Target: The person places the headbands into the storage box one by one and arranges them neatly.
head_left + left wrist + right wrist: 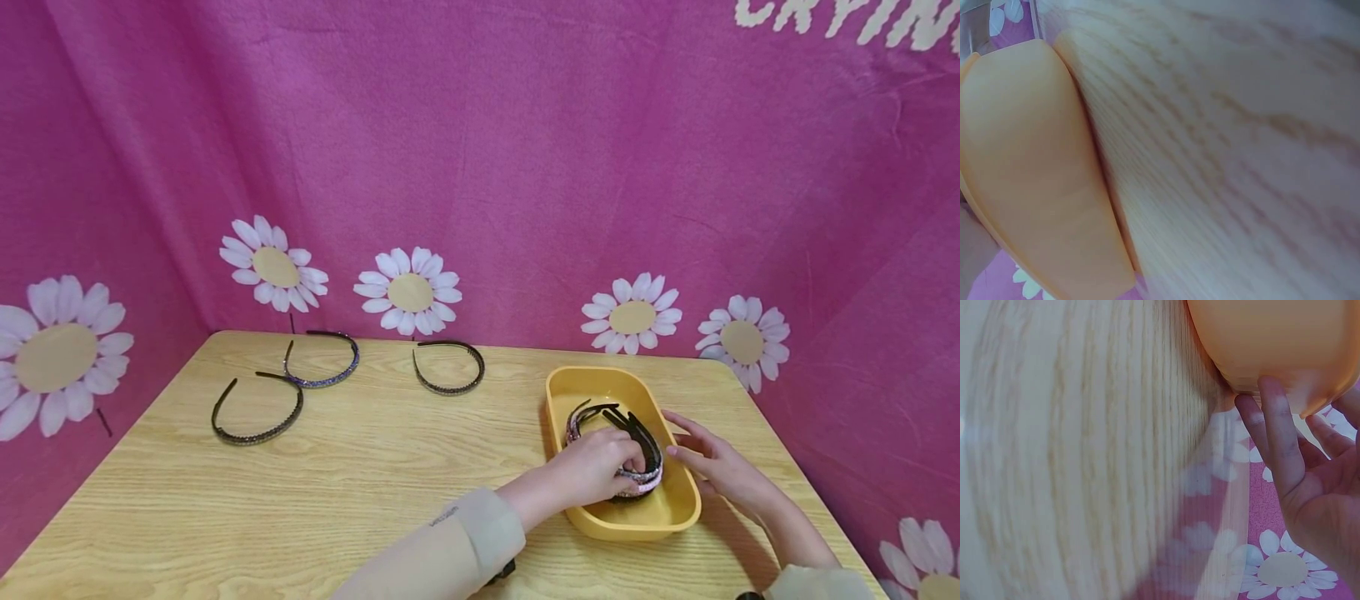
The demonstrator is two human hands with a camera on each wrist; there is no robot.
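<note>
Pink cloth point(480, 167) with white daisies point(411, 293), its lettering point(925, 32) cut off at top right, hung behind a wooden table point(360, 483). Three headbands point(321, 382) lay at left; more headbands point(647, 446), inside a yellow tub point(637, 531), were partly hidden by the left hand point(596, 468), whose curled fingers gripped some. The right hand point(723, 475), fingers loosely extended, touched the tub's outside.

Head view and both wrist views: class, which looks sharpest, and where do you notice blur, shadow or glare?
Head view: sharpest, the loose headband nearest the yellow tub crisp, a soft shadow on the table beside the tub; left wrist view: hazy, wood grain smeared; right wrist view: pale, a small bright glare at the left edge.
</note>
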